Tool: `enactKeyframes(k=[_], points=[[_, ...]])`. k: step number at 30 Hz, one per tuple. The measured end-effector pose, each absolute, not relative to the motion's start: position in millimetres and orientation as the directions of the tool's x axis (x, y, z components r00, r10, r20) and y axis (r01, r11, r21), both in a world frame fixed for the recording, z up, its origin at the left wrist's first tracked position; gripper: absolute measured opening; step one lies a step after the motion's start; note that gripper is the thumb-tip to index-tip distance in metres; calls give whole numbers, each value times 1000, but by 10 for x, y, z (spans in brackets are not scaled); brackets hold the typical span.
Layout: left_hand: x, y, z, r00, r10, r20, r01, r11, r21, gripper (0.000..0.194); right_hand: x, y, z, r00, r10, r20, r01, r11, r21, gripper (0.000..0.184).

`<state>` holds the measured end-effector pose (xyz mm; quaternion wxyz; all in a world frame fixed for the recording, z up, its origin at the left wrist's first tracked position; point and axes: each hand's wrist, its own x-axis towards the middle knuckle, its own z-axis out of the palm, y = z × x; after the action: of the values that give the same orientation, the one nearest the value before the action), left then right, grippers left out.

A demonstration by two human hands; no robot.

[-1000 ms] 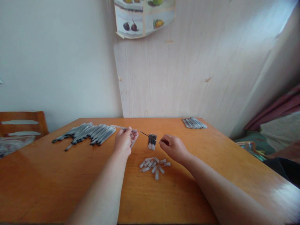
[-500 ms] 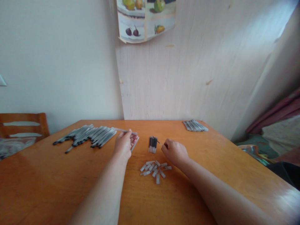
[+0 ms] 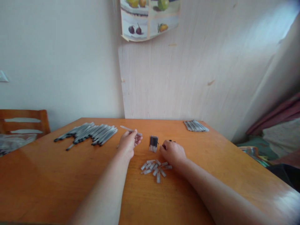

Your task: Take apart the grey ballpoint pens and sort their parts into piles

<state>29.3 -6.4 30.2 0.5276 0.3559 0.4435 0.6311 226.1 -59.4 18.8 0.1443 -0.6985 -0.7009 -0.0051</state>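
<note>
My left hand [image 3: 129, 144] is closed around a clear, slim pen barrel [image 3: 127, 128], which points up and left above the table. My right hand [image 3: 172, 152] is curled with its knuckles up, just right of a small bundle of thin pen refills [image 3: 153, 143], dark above and pale below. Its fingertips are hidden. A thin dark tip shows at its left side, and small black pieces [image 3: 172, 141] show just beyond its knuckles. Between my forearms lies a loose heap of short clear pieces that look like pen caps [image 3: 155, 167].
On the left of the wooden table [image 3: 142, 200] lies a wide pile of clear pens with black ends [image 3: 93, 132]. A neat row of similar pens [image 3: 196, 125] is at the far right. A wooden chair [image 3: 23, 122] stands at the left, and a wall rises behind the table.
My left hand has turned a little with the barrel; a second clear stick below its fingers no longer shows there. Black pieces now show beyond my right hand. The view has shifted slightly.
</note>
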Motion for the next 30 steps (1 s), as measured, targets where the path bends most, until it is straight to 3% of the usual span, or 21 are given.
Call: enactKeyframes(k=[17, 30], points=[[414, -197, 328, -84, 996, -18, -183, 3, 983, 15, 2227, -586, 121, -118, 972, 202, 963, 161, -214, 34], [390, -182, 321, -113, 994, 4, -130, -18, 991, 19, 2317, -594, 230, -25, 973, 227, 968, 80, -239, 36]])
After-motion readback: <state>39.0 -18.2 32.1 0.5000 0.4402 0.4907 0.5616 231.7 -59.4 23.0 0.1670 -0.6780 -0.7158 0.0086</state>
